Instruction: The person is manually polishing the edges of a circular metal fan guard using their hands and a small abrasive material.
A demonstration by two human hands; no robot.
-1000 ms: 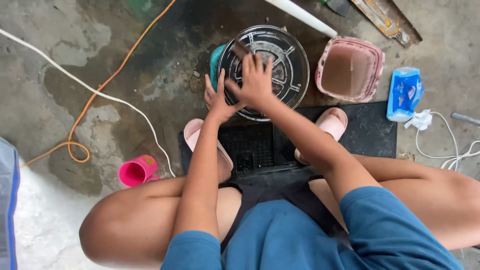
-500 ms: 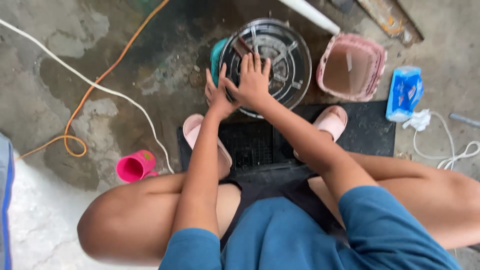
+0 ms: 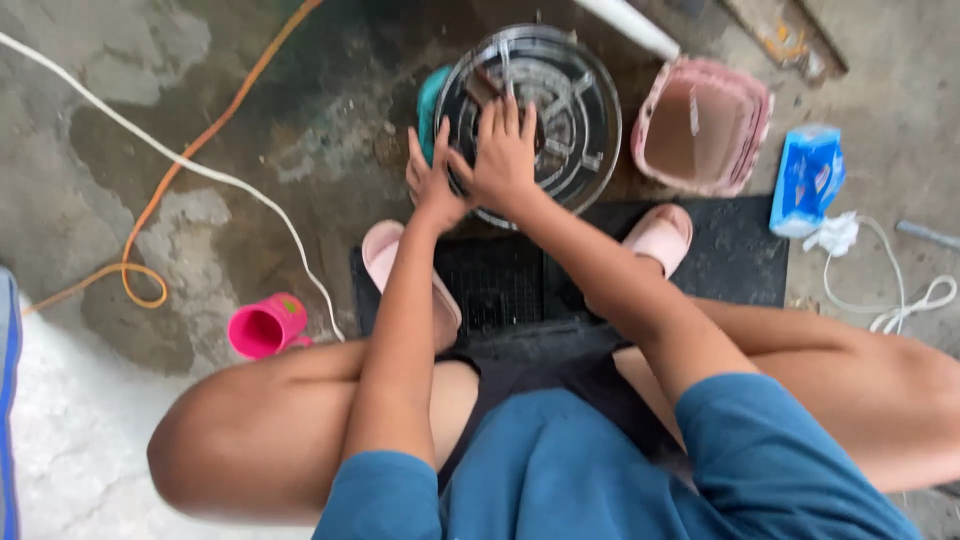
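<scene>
Head view: washing step on a round fan grille [image 3: 545,110], set on the wet concrete floor [image 3: 200,120] ahead of the knees.
Right hand [image 3: 503,150] flat, fingers spread on the wires; left hand [image 3: 428,180] grips the near rim beside a teal basin [image 3: 430,95]; pink tub [image 3: 705,125] just right; judged next: rub farther round while steadying the rim.

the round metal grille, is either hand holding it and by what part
The left hand grips the round metal grille at its near left rim; the right hand lies flat on its face.
</scene>
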